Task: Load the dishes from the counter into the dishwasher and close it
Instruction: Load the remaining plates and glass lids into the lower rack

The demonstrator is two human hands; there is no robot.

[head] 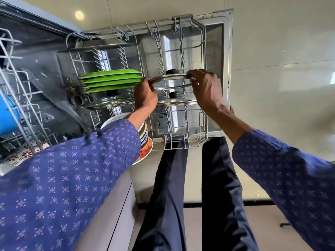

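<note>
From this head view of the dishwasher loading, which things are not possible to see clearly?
- Stack of plates, head view: mostly hidden by the left sleeve; count unclear.
- Blue pot: cut off by the left edge.
- Glass lid gripped by the left hand and right hand: whether it sits between the rack tines is unclear.
- Patterned item: partly hidden by upper rack wires and sleeve.

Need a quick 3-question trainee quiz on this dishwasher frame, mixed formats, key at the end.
1. True or false: both hands, left hand and right hand, grip the same glass lid.
2. What colour are the plates standing in the lower rack?
3. Other glass lids already in the rack: A) none B) two C) five

Key: 1 true; 2 green; 3 B
</note>
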